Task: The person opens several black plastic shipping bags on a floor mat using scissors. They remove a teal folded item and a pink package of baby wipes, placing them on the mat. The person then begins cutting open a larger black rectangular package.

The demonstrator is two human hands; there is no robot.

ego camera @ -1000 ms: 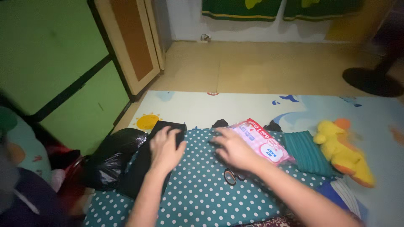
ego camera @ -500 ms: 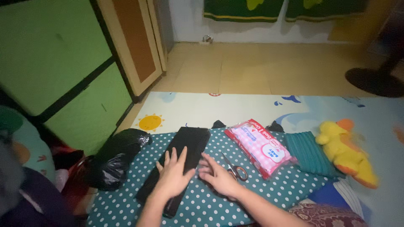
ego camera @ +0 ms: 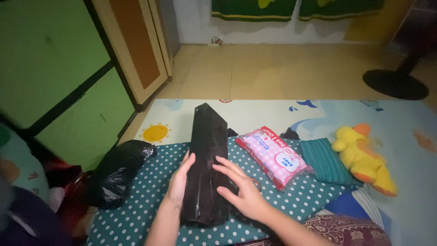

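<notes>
A black bag slumps at nine o'clock of the long black sheet; a pink packet, a teal cloth and a yellow duck lie toward three. Nothing blocks the sheet on the dotted cloth. Left hand flanks its edge with fingers together; right hand presses on it, fingers spread.

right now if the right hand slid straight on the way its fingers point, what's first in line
The right hand points up and left, its fingers already lying on the long black folded piece. Straight on, it would likely meet the left hand at the far edge, though depth is unclear.
</notes>
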